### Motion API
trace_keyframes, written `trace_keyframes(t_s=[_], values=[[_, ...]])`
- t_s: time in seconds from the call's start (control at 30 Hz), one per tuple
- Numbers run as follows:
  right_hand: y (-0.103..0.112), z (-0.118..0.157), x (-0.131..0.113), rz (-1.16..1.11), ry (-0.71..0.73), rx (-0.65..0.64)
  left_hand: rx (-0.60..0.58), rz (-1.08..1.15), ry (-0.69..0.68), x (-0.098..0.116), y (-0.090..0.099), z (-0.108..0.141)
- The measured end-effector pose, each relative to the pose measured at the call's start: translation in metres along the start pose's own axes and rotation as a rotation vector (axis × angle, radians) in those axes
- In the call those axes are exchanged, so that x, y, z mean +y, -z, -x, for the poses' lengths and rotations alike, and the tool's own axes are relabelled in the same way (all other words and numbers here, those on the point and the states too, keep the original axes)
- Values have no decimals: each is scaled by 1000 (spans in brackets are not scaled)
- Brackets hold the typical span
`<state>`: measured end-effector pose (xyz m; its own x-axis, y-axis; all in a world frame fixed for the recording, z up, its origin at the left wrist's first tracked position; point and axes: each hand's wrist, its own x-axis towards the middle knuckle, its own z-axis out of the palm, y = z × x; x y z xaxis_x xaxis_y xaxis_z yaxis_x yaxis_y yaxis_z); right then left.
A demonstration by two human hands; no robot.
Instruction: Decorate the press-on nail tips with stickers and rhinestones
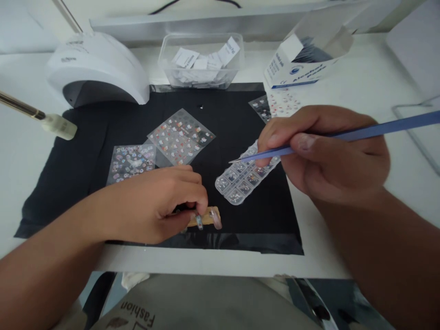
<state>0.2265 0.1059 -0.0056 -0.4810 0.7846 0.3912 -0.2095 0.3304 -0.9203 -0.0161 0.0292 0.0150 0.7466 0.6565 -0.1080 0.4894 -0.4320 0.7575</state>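
Note:
My right hand [337, 156] grips a pair of blue tweezers [371, 131], whose fine metal tips point left above a clear compartment case [237, 195] of small rhinestones. With thumb and fingers closed, my left hand [161, 204] pinches a light wooden strip [206, 214] low over the black mat. A glossy pinkish false nail [216, 219] is at the strip's right end, and a second decorated false nail [200, 222] sits by my left thumb. My left hand hides the strip's other end. Beyond that hand lie two clear sticker sheets [182, 137].
A white nail lamp [110, 59] stands at the back left, near a pale-tipped bottle or brush [59, 126]. Behind the black mat [237, 110] are a clear plastic box [201, 82] of white packets and an alcohol pads box [292, 73]. More stickers [285, 101] lie by my right hand.

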Motion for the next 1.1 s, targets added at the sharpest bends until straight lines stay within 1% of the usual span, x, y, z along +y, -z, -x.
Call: trace_keyframes(t_s=[0.23,0.43,0.8,0.97,1.03,1.1], values=[[2,0,0,-12,22,14,4,42,-48,-1,1,0],[2,-3,0,-14,16,21,-25,43,-47,-3,2,0],[4,-2,3,-32,40,-9,-4,90,-62,-3,1,-1],[7,-1,6,-37,40,-10,4,62,-56,-2,0,-2],[9,0,5,-38,22,-9,21,47,-59,-1,1,0],[9,0,4,-38,6,-3,97,36,-66,-1,3,3]])
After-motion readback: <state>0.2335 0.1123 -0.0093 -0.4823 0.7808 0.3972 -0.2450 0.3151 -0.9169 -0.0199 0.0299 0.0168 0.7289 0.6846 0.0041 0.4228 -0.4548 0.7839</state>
